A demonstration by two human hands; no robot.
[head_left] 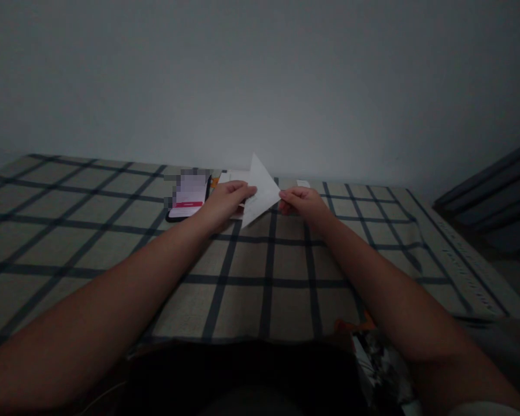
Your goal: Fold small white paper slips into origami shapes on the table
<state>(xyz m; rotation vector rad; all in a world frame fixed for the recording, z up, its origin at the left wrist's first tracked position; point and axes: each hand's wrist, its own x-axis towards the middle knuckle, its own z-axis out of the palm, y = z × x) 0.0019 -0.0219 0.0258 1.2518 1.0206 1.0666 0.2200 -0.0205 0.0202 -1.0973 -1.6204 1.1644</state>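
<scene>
Pinching a folded white paper (263, 186) near the centre of the frame, the left hand (227, 201) has its thumb on the left edge, while the right hand (303, 202) grips the right corner. The triangular sheet points upward above the checked cloth (251, 263). Left of centre, a phone (188, 196) lies near the left hand. A wall (260, 81) fills the upper frame.

No legible text, brand or number. Checked tablecloth (251, 263): dark lettering in lines along right-hand border (465, 263), too blurred and slanted to read. Smartphone (189, 193): red bar (189, 204) low on screen with tiny pale marks, unreadable; part of screen pixelated. Folded white paper (263, 188): faint marks, can't tell if writing.
</scene>
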